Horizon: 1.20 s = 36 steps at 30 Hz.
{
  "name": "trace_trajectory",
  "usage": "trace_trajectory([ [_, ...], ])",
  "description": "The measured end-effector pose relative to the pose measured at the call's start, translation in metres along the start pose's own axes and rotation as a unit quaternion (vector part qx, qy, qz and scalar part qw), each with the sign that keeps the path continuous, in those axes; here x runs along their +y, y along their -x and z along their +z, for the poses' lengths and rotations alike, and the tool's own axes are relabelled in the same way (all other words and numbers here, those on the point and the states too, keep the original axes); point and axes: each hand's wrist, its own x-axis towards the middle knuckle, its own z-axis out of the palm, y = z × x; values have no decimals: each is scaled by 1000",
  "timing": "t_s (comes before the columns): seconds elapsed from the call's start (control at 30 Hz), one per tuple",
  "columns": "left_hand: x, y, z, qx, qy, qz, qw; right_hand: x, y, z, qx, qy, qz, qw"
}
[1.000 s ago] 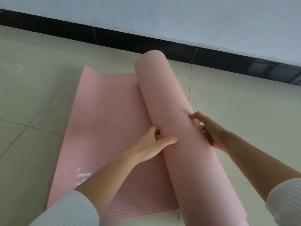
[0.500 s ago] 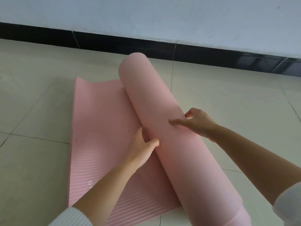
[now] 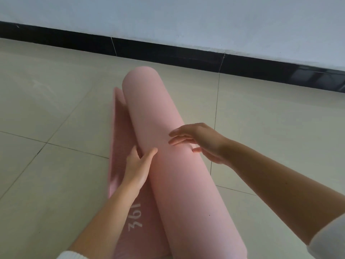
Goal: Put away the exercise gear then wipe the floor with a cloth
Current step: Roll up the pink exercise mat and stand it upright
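Head view: a pink exercise mat (image 3: pixel 160 113) lies on the pale tiled floor (image 3: pixel 56 113), nearly all of it wound into a thick roll. The roll runs from the bottom edge of the frame, near the person, away toward the wall (image 3: pixel 186 14) and its black skirting board (image 3: pixel 164 53). It stops short of the skirting, with bare tile between them. Along the roll's left side a narrow flat strip (image 3: pixel 119 131) of the mat lies unrolled on the floor, and white lettering (image 3: pixel 134 217) shows on it close to the person.

The left hand (image 3: pixel 137 165) rests against the roll's left flank, just where the roll meets the flat strip. Its thumb is spread up onto the curve of the roll and its fingers reach forward into the crease, fairly straight, their tips partly hidden there. The right hand (image 3: pixel 203 143) is spread wide over the upper right side of the roll, fingers straight and slightly apart, pointing left across it, palm facing down toward the mat. Whether its fingertips touch the surface cannot be told. Neither hand wraps round the roll. A white sleeve (image 3: pixel 328 238) covers the right arm at the frame's right edge, and a white cuff (image 3: pixel 71 256) shows at the bottom on the left arm.
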Motion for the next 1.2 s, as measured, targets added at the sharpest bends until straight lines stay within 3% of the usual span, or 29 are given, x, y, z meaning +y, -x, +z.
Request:
trace_trajectory([
  [0.13, 1, -1, -29, 43, -118, 122, 984, 6, -11, 5, 79, -83, 34, 993],
  [0.3, 4, -13, -59, 27, -245, 181, 952, 15, -21, 32, 101, 217, 11, 971],
  [0.43, 10, -26, -90, 78, -158, 120, 977, 0, -32, 35, 85, 242, -61, 965],
  [0.53, 19, -28, -103, 66, -195, 36, 978, -14, -38, 50, 20, 205, -58, 977],
  [0.63, 14, -35, -114, 44, -187, -27, 981, -26, -48, 71, 36, 157, -81, 984],
  [0.73, 3, -39, -130, 7, -103, -95, 990, -26, -59, 79, 42, 46, -57, 996],
  [0.87, -12, -41, -141, -47, -12, -142, 989, -17, -68, 85, 62, 64, 33, 996],
  [1.03, -19, -33, -135, -87, 78, -153, 981, -7, -64, 97, -22, 57, 97, 993],
  [1.2, -7, -25, -120, -63, 103, -112, 986, -6, -55, 89, -18, 8, 111, 994],
])
